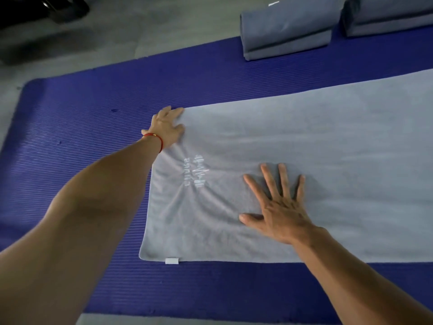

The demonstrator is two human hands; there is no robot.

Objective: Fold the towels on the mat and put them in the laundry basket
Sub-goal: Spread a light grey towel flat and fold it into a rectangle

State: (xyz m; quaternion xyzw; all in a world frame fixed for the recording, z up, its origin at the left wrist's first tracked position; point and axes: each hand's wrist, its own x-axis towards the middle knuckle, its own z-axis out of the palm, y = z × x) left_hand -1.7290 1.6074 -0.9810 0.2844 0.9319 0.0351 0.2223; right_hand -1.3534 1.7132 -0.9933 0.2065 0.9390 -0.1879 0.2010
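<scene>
A grey towel [316, 141] lies spread flat on the blue mat [77, 118], with white lettering near its left end and a small white tag at its near edge. My left hand [167, 127] is at the towel's far left corner, its fingers curled onto the cloth edge; creases run from there. My right hand [278, 205] presses flat on the towel's middle with fingers spread. Two folded grey towels, one [285, 29] and another [389, 15], sit at the mat's far right. No laundry basket is in view.
Grey floor [140, 31] surrounds the mat. A dark object [35, 10] stands at the far left corner of the view. Bare mat stretches to the left of the towel and along its near edge.
</scene>
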